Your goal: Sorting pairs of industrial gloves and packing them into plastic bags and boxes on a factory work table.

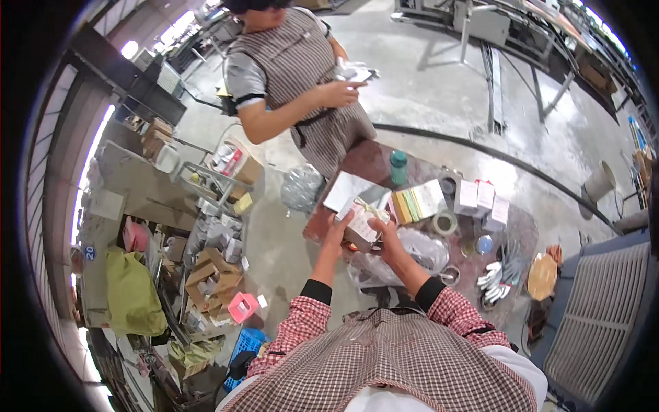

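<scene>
1. Hands: the left hand (338, 228) and right hand (384, 232) are together on a small box (360, 224), one at each side, fingers clamped on it. The left hand grips from 9 o'clock, the right from 3 o'clock.
2. Box: pale, with pinkish sides and what looks like a thin tie across its top, though that is too small to tell for sure. It is held up over the near edge of the bench (364, 161), just above a clear plastic bag (412, 254).
3. Bench: dark reddish top. At 12 o'clock from the box lies a white sheet (345, 189), and beyond it stands a teal bottle (398, 167).
4. At 2 o'clock from the box is a stack of coloured pads (415, 202), green, yellow and pink at their edges.
5. At 3 o'clock sit a tape roll (445, 222) and, further out, white cartons (480, 199).
6. At 4 o'clock, well apart from the hands, lies a bunch of white gloves (498, 275) beside a round straw mat (542, 277).
7. Another person (295, 75) in a checked apron stands at 12 o'clock past the bench, holding a small white item (353, 71) in both hands.
8. Shelves (213, 226) crowded with boxes stand at 9 o'clock on the floor.
</scene>
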`<move>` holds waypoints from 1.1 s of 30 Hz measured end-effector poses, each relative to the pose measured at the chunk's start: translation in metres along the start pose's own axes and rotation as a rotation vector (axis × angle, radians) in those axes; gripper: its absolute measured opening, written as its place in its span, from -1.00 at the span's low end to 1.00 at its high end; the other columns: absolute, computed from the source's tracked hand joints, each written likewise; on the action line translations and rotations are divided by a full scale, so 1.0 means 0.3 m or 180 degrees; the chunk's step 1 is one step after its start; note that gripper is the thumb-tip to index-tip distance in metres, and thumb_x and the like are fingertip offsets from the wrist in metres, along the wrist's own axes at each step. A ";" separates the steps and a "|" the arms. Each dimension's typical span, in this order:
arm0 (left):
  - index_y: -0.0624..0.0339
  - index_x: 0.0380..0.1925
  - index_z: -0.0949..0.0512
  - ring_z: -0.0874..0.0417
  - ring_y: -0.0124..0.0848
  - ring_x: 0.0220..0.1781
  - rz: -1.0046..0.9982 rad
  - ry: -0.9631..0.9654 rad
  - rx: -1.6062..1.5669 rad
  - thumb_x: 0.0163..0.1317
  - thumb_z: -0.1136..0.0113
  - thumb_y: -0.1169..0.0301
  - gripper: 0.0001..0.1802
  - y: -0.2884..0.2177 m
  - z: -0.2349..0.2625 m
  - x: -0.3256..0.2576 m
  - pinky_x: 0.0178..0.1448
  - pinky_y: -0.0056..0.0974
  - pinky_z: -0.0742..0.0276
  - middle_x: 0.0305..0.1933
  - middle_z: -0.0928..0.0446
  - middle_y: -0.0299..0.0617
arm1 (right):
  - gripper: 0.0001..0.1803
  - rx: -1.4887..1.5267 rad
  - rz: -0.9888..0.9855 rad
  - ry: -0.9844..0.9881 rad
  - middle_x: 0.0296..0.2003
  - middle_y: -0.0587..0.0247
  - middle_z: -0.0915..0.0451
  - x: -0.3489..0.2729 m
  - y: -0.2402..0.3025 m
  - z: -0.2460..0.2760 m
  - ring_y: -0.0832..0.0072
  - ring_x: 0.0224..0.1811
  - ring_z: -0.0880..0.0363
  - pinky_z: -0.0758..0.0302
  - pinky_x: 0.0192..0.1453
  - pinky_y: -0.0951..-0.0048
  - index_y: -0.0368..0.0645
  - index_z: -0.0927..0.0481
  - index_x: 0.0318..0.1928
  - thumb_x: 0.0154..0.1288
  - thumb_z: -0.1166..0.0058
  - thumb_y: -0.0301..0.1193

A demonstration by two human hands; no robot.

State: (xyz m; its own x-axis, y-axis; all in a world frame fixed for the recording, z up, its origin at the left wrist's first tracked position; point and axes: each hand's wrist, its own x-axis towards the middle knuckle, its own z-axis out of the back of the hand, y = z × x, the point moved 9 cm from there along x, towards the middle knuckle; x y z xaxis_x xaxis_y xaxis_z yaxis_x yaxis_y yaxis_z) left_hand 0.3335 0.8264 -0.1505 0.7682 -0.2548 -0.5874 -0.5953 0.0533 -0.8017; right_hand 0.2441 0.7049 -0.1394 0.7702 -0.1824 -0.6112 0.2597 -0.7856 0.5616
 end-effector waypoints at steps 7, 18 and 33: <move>0.02 0.09 -0.29 -0.44 -0.28 0.01 -0.0415 0.0407 -0.0392 -0.13 -0.31 0.07 -0.26 -0.236 -0.124 -0.107 -0.05 -0.11 -0.45 0.03 -0.38 -0.20 | -0.32 -0.0171 0.0599 0.0357 -0.06 0.15 -0.32 -0.027 0.145 -0.092 0.34 -0.14 -0.42 -0.45 -0.27 0.31 -0.07 -0.14 0.03 -0.06 -0.18 -0.18; 0.06 0.10 -0.18 -0.39 -0.30 0.02 -0.1553 -0.0083 -0.0564 -0.20 -0.35 0.34 -0.20 -0.397 -0.082 -0.199 0.06 -0.23 -0.36 0.01 -0.36 -0.13 | -0.77 -0.2775 0.3542 -0.0075 -0.34 0.26 -0.52 -0.274 0.531 -0.198 0.51 -0.40 -0.47 -0.38 -0.30 0.56 -0.22 -0.55 -0.25 0.03 -0.16 -0.43; 0.10 0.02 -0.25 -0.47 -0.35 -0.08 -0.1126 -0.0099 -0.1151 -0.21 -0.35 0.48 -0.29 -0.327 0.321 -0.250 -0.01 -0.27 -0.44 -0.06 -0.42 -0.17 | -0.64 -0.1083 0.1292 0.1019 -0.21 0.33 -0.51 -0.019 0.241 -0.333 0.60 -0.22 -0.42 -0.31 -0.08 0.57 -0.16 -0.45 -0.02 0.22 0.04 -0.25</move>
State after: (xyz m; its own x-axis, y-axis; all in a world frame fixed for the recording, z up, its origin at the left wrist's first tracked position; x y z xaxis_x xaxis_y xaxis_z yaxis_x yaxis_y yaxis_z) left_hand 0.3571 0.9333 -0.0384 0.9409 -0.1678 -0.2942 -0.3367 -0.3704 -0.8657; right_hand 0.3166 0.7080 -0.0396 0.9694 -0.1993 -0.1433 0.0398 -0.4485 0.8929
